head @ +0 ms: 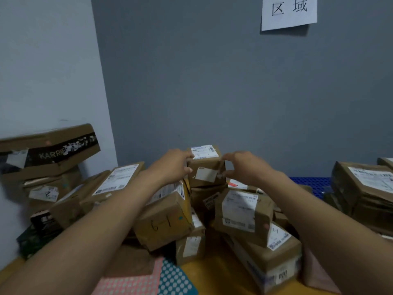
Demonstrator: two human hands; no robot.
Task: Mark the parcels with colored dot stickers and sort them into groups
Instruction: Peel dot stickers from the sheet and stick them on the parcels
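Note:
A small brown parcel (pixel 205 167) with white labels sits on top of the heap, at the centre of the head view. My left hand (pixel 174 165) grips its left side, fingers on the top edge and thumb on the front. My right hand (pixel 240 165) curls round its right edge. Below it lie a parcel marked "6-1" with a teal dot (pixel 163 222) and a labelled parcel with a pink dot (pixel 244 213). Pink (pixel 129 283) and teal (pixel 176 279) dot sticker sheets lie at the near edge.
A tilted "KARRIE" box (pixel 49 147) tops a stack at the left wall. Another parcel stack (pixel 365 188) stands at the right by a blue grid surface (pixel 308 184). A paper sign (pixel 289 11) hangs on the grey wall. The yellow tabletop (pixel 217 273) shows between the parcels.

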